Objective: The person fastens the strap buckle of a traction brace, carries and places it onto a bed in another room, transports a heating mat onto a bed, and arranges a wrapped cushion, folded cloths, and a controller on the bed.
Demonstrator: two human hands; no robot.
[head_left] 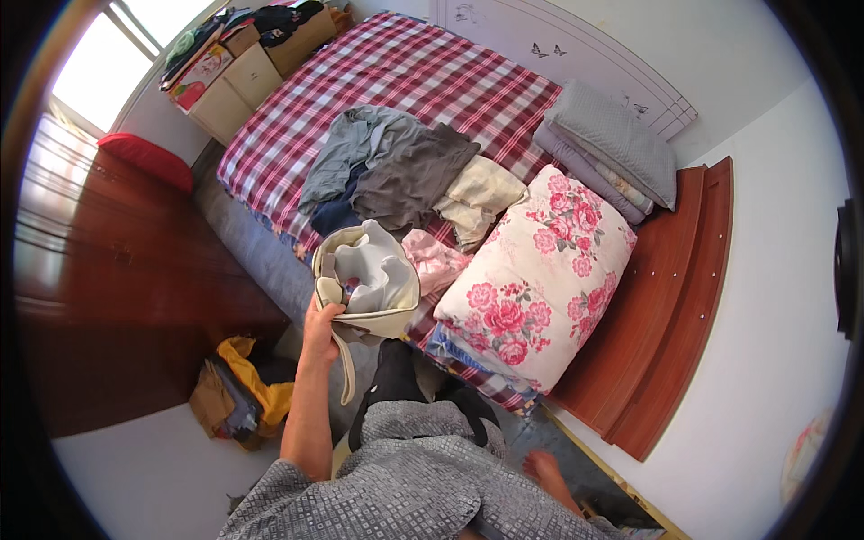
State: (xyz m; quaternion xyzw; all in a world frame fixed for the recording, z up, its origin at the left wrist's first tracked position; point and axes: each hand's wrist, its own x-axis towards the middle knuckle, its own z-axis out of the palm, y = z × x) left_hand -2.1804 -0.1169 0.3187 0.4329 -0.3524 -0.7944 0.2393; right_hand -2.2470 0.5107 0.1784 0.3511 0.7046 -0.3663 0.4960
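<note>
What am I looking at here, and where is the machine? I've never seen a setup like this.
There is no robot here, just a person using bare hands. The single picture comes from a wide fisheye camera on their head, looking down, so edges curve.

The left hand grips the rim of an open cream bag with pale grey material inside. The right hand is low beside the body; I see nothing in it.

Ahead is a bed with a checked cover. On it lie rumpled clothes, folded floral bedding and a grey pillow.
</note>
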